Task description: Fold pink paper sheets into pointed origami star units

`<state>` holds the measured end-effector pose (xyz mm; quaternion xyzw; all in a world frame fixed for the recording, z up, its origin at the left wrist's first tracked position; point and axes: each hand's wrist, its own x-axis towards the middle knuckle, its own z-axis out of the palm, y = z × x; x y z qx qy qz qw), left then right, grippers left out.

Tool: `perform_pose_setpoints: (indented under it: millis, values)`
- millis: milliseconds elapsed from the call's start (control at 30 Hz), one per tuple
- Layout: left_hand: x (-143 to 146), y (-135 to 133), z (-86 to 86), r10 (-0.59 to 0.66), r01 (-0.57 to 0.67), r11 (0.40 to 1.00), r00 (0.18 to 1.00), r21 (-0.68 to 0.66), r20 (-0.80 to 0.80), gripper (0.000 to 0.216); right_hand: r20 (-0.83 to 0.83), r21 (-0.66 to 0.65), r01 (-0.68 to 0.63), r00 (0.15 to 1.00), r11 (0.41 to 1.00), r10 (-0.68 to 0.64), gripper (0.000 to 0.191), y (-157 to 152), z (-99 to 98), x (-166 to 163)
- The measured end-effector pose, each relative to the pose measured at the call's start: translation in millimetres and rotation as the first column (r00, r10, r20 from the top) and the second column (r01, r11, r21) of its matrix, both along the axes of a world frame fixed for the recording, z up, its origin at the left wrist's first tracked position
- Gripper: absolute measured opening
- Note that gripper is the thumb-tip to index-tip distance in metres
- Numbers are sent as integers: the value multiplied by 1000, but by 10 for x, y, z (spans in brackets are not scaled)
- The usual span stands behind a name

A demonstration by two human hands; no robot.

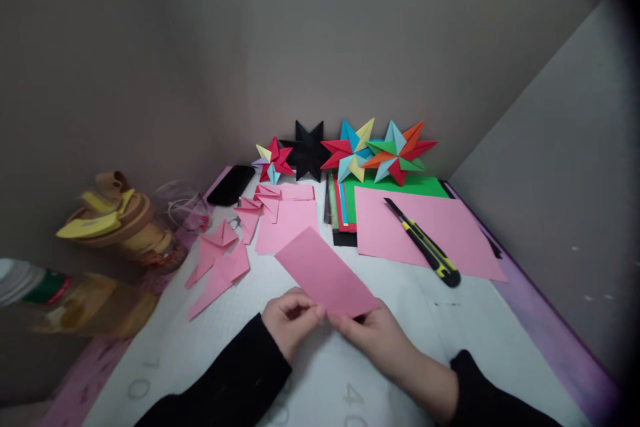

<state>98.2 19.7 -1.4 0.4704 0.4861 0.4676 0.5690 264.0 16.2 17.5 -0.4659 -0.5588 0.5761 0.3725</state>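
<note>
A pink sheet of paper (327, 273), oblong in shape, is held tilted above the white mat (240, 360). My left hand (295, 320) pinches its near edge between thumb and fingers. Close beside it, my right hand (373, 330) grips the same sheet, thumb in front and the fingers partly hidden behind. Several folded pink paper pieces (223, 273) lie left of my hands. Beyond the held sheet rests a flat pink square (290, 217).
A yellow-black utility knife (425, 243) lies on a large pink sheet (380, 227), over stacked coloured paper (400, 187). Folded paper stars (353, 150) lean on the wall. A phone (233, 185), a lidded cup (130, 233) and a bottle (75, 297) are on the left.
</note>
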Motion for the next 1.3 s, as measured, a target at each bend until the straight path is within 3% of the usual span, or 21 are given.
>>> perform_pose_setpoints:
  millis: [167, 467, 867, 1000, 1100, 1200, 1300]
  values:
    - [7, 37, 62, 184, -178, 983, 971, -53, 151, 17, 41, 12, -3, 999, 1000, 2, 28, 0, -43, 22]
    - [-70, 117, 206, 328, -316, 944, 920, -90, 216, 20, 91, 4, 14, 996, 1000, -14, 23, -9, -59, 31]
    - [-445, 361, 251, 399, -381, 917, 857, -120, 325, 29, 154, 21, 12, 988, 1000, -15, 18, -22, -34, 15]
    - [-472, 395, 295, 380, -385, 921, 852, -59, 359, 31, 142, 24, 22, 990, 999, -26, 18, -25, -22, 10]
    - [-411, 355, 288, 289, -314, 948, 914, 45, 284, 41, 124, 23, 9, 992, 1000, -12, 19, -15, -9, 13]
    - [-391, 313, 247, 189, -193, 972, 981, 134, 41, 28, 120, 3, -3, 993, 1000, 2, 19, 20, -19, 57]
    - [-405, 292, 195, 135, -111, 986, 969, 125, -206, 22, 63, -63, 110, 992, 992, -106, 25, 93, -49, 139]
